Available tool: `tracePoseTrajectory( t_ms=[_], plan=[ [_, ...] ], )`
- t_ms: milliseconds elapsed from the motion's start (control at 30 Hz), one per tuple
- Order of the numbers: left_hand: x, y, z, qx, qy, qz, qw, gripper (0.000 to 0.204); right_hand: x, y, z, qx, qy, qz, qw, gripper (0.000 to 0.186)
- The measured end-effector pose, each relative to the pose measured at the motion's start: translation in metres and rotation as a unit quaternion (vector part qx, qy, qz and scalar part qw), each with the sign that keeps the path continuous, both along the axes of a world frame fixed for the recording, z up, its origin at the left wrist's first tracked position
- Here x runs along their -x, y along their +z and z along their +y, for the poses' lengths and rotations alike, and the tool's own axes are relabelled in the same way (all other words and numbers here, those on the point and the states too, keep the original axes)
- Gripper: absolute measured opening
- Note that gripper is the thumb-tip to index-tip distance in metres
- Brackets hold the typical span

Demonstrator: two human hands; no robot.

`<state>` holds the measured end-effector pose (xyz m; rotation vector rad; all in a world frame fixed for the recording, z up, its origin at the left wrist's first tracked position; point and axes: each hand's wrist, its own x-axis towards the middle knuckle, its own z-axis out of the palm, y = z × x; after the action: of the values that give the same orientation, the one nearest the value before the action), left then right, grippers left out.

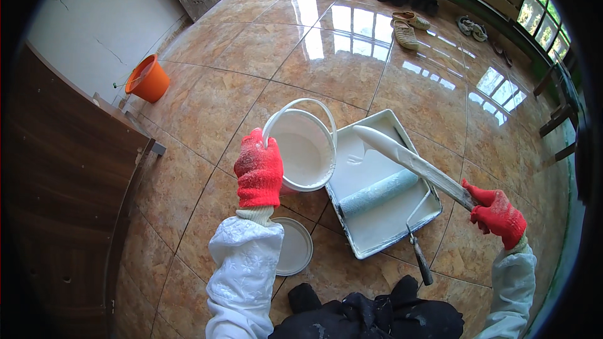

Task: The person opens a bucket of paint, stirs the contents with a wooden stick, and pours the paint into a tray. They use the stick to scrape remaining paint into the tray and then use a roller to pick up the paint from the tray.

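Observation:
My left hand (pixel 259 169), in a red knitted glove, grips the left side of a white bucket (pixel 317 127) where its raised handle meets the rim. White paint lies inside. In my red-gloved right hand (pixel 499 215) is a long stirring stick (pixel 414 162), its far end thickly coated in white and held over the paint tray (pixel 361 253). White paint covers the tray's bottom. A paint roller (pixel 380 193) with a pale blue-grey sleeve rests in the tray, its dark handle (pixel 421 260) sticking out over the near edge. The bucket overlaps the tray's left edge in view.
A round white lid (pixel 294 248) lies on the tiles beside my left forearm. An orange pot (pixel 149 80) stands by the left wall, near a dark wooden cabinet (pixel 69 182). Several shoes (pixel 405 32) sit at the far right. A dark piece of furniture (pixel 565 113) stands at the right edge.

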<state>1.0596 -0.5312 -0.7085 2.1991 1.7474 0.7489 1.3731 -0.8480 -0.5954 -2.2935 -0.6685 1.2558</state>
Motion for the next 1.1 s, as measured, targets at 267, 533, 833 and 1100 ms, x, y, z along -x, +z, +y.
tracePoseTrajectory(
  t_ms=[267, 533, 833, 1100],
  plan=[
    [-0.003, 0.001, -0.002, -0.005, 0.002, 0.002, 1.000, 0.039, -0.006, -0.032, 0.000, -0.119, 0.241, -0.328, 0.906, 0.066],
    [-0.004, -0.005, 0.000, -0.026, -0.001, -0.011, 1.000, 0.038, 0.008, -0.026, 0.004, -0.099, 0.301, -0.491, 0.811, 0.063],
    [-0.004, -0.001, -0.001, -0.026, 0.002, -0.004, 1.000, 0.038, 0.017, -0.027, 0.003, -0.072, 0.326, -0.565, 0.755, 0.061],
    [-0.003, -0.003, -0.001, -0.022, 0.009, 0.000, 1.000, 0.038, 0.021, -0.039, 0.003, -0.066, 0.324, -0.552, 0.766, 0.067]
  ],
)
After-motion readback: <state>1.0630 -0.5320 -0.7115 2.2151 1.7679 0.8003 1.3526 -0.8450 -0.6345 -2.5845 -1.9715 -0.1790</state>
